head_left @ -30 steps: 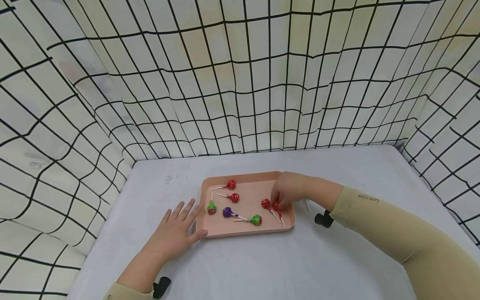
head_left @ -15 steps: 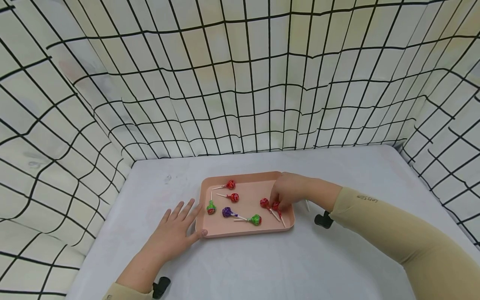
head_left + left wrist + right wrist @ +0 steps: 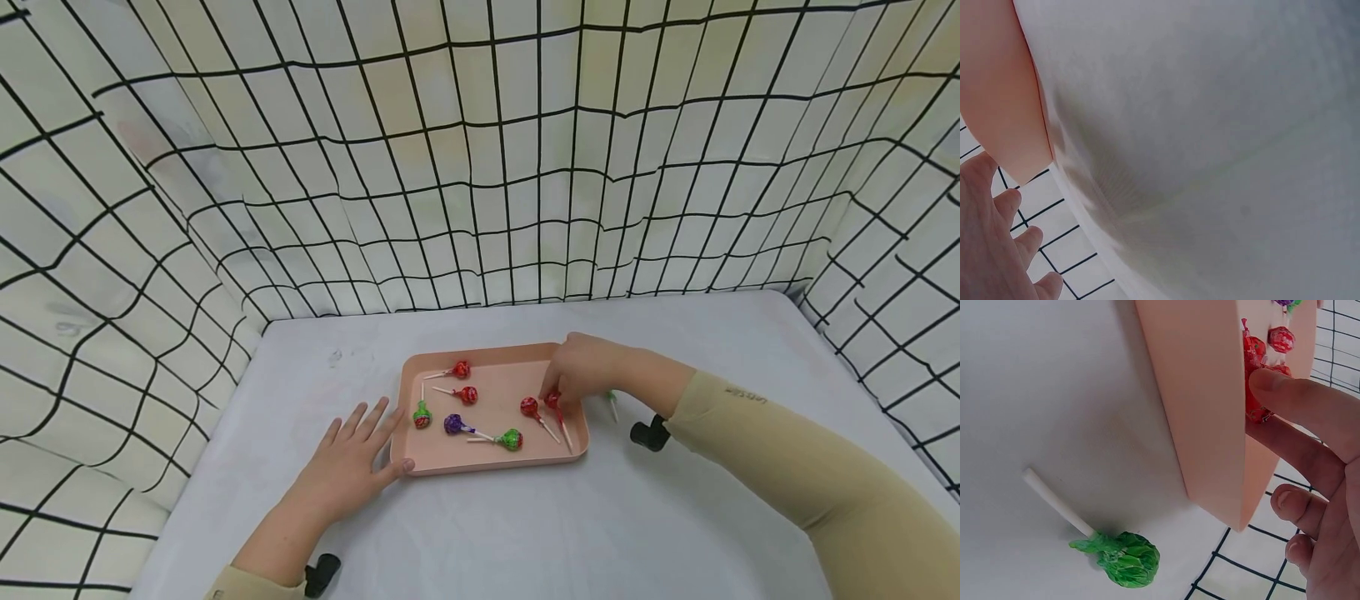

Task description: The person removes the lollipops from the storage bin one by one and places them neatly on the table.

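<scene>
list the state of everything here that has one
Left hand, spread
Right hand, pinching wrapped red lollipop
Tray, right side up
Purple lollipop, wrapped, lying in tray
Green lollipops inside, wrapped, lying down
Other red lollipops, wrapped, lying down
Outer green lollipop, wrapped, lying on table

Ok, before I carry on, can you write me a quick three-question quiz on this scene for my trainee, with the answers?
1. What colour is the lollipop lying on the table outside the tray?
A) purple
B) green
C) red

2. True or false: the left hand is pinching a lollipop.

3. In the head view, how many green lollipops lie inside the tray?

Key:
1. B.
2. False; its fingers are spread at the tray's left end, while the right hand pinches a red lollipop.
3. Two: one near the left end, one near the front edge.
</scene>
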`<state>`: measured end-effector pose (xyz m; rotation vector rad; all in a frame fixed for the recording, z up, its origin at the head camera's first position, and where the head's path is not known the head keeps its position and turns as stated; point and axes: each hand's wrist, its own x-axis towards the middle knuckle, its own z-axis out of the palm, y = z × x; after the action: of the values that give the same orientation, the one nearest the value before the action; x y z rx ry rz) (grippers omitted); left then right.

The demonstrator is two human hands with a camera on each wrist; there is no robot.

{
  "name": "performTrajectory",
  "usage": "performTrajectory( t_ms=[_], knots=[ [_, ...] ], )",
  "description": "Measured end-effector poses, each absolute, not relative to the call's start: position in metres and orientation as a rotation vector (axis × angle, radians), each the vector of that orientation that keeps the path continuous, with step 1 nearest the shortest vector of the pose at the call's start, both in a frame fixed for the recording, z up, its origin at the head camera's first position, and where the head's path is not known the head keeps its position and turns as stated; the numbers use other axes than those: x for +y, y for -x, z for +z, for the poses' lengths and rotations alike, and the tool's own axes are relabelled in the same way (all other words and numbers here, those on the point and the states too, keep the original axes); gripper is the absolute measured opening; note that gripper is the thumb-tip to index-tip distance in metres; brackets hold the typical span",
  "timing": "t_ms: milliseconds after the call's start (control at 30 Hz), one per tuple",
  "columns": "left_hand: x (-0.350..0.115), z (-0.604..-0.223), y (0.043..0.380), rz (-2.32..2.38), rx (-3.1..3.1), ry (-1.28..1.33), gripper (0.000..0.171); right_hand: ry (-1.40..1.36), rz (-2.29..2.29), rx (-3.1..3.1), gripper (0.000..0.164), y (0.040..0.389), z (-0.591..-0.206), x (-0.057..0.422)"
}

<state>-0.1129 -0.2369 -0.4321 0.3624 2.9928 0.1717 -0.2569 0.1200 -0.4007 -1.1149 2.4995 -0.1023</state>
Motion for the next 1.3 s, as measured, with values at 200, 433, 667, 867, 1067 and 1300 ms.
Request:
performTrajectory(
  t_ms=[200,433,667,867,1067,1300],
  knots=[
    [-0.237,-0.434,0.113,0.178,3.0,-0.37,0.083,1.116,-0.162,2.522,0.024,0.258,-0.394,0.126],
    [-0.238,-0.436,0.113,0.196,3.002,-0.375,0.082,1.089,-0.214,2.553,0.023,0.259,-0.385,0.14],
    [-0.237,-0.435,0.113,0.184,2.992,-0.364,0.081,1.074,-0.245,2.597,0.028,0.264,-0.379,0.161],
    [-0.237,-0.437,0.113,0.188,2.999,-0.369,0.083,1.023,-0.255,2.639,0.03,0.269,-0.379,0.186],
    [-0.238,-0.438,0.114,0.177,3.006,-0.373,0.084,0.982,-0.292,2.658,0.031,0.267,-0.377,0.212],
    [-0.238,-0.437,0.114,0.173,3.005,-0.371,0.084,0.926,-0.291,2.672,0.031,0.269,-0.382,0.232]
  ],
)
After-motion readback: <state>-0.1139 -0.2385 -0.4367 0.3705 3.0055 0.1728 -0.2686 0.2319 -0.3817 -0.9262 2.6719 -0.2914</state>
